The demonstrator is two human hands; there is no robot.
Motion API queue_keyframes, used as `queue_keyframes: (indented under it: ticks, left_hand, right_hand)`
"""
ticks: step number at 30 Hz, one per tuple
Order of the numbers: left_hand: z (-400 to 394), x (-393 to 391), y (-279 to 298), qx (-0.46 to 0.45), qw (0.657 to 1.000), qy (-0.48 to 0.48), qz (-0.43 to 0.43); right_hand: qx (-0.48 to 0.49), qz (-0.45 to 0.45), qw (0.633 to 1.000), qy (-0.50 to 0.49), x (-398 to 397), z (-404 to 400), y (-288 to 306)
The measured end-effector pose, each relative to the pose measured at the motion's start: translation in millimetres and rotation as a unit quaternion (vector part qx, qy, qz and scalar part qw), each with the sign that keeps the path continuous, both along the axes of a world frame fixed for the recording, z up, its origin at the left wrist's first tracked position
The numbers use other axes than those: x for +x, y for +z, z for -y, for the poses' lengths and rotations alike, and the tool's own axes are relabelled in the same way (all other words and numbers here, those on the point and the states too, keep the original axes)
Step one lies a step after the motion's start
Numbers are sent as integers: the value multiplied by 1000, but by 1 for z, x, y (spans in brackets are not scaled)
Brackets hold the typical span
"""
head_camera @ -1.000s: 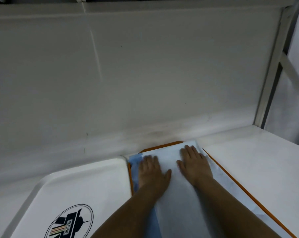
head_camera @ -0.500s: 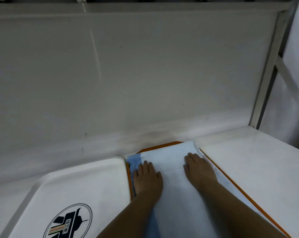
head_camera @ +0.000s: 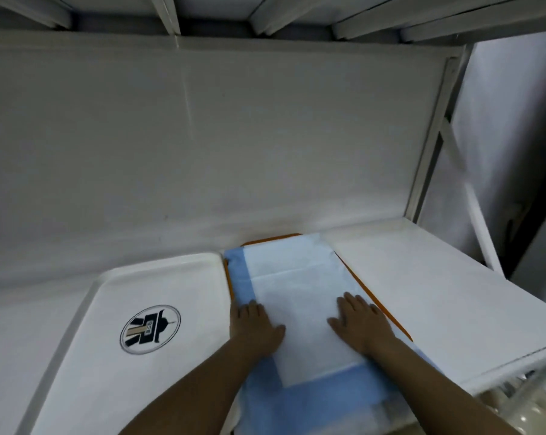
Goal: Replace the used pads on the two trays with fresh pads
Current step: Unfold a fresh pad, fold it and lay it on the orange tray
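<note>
Both hands have slid back toward the person along the pad since a second ago, and more of its near blue border now shows. The left hand and right hand lie flat, fingers straight, palms pressing the fresh pad from either side at 6 o'clock, gripping nothing. The spread placement looks meant to smooth the sheet and seat it squarely. The pad, white with a blue edge, covers the orange tray, whose rim peeks out at 12 and 3 o'clock. At 9 o'clock, just beside it, sits the white tray bearing a round emblem, with no pad on it. That tray appears to be the next to line. A white shelf extends at 3 o'clock.
</note>
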State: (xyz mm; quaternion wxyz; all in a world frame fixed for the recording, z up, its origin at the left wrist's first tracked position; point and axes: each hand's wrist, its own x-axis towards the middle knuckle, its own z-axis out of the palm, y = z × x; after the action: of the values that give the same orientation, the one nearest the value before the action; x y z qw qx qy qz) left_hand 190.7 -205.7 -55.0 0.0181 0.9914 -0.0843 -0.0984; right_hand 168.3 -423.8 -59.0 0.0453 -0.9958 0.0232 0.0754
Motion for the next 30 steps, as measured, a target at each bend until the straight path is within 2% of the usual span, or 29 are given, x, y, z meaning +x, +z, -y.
queue_keyframes:
  ticks: [3, 6, 8, 11, 15, 19, 21, 22, 24, 26, 29, 30]
  left_hand:
    - [10, -31, 10, -30, 998, -32, -35]
    - [19, -70, 17, -61, 987, -111, -100]
    - [19, -89, 20, -77, 981, -153, -95]
    - [9, -105, 22, -65, 985, -150, -48]
    - [-8, -106, 19, -40, 991, -103, -74]
    - [-11, -115, 21, -21, 994, -79, -78]
    - [-9, -122, 24, -32, 995, -86, -49]
    - [-7, -128, 25, -47, 994, -95, -40]
    - [0, -139, 28, -80, 989, -121, -40]
    - [5, -148, 28, -92, 985, -142, -45]
    - [5, -149, 21, -96, 987, -123, -25]
    - [3, -147, 20, -96, 989, -112, -25]
  right_hand:
    - [7, 27, 999, 16, -20, -10, 8]
    - [61, -12, 995, 76, -48, -26, 13]
    - [82, -21, 990, 109, -63, -33, 16]
    - [55, -1, 990, 130, -86, -29, 18]
    - [56, 4, 996, 69, -103, -2, 23]
    - [12, 3, 1000, 12, -110, 28, 24]
    - [5, 43, 998, -38, -112, 38, 22]
    - [34, 87, 993, -75, -113, 40, 22]
    - [135, 142, 964, -183, -110, 44, 23]
    - [261, 128, 914, -284, -104, 46, 24]
    - [423, 71, 802, -416, -92, 47, 24]
    - [482, 50, 763, -429, -87, 50, 19]
